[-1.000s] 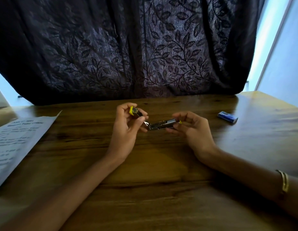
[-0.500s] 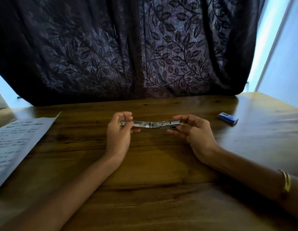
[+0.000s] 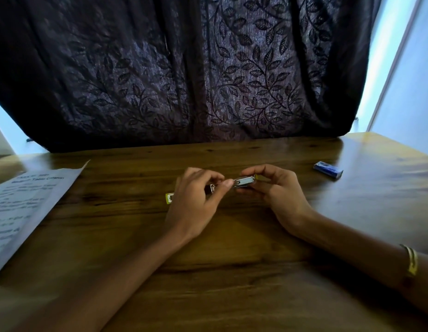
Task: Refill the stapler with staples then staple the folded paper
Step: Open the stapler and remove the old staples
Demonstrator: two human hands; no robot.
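The small metal stapler [image 3: 243, 182] is lying swung open on the wooden counter [image 3: 232, 271], roughly at its middle, with its two halves splayed out in a line. One half, showing the shiny staple channel, is sitting under the right hand [image 3: 275, 195], whose fingers are pinched closed on it from above and the side. The other half is running away beneath the left hand [image 3: 194, 207], and its yellow-green tip [image 3: 169, 198] is peeking out just beyond that hand's knuckles. The left hand's thumb and forefinger are closing together right at the hinge end of the channel; whether they are gripping metal or only touching it, I cannot tell.

To my eye the stapler is light, stiff and slick, with a spring inside, so it is likely to skid or snap shut if held loosely. The safest hold seems to be across the flat sides of the channel half, keeping fingertips clear of the open track.

Further out from the stapler, on the right-hand side, a small blue staple box [image 3: 328, 170] is resting well apart from it, untouched. On the opposite side, a printed sheet of paper [image 3: 28, 207] is lying at the counter's edge. Behind the stapler, a dark leaf-patterned curtain [image 3: 208, 73] is hanging.
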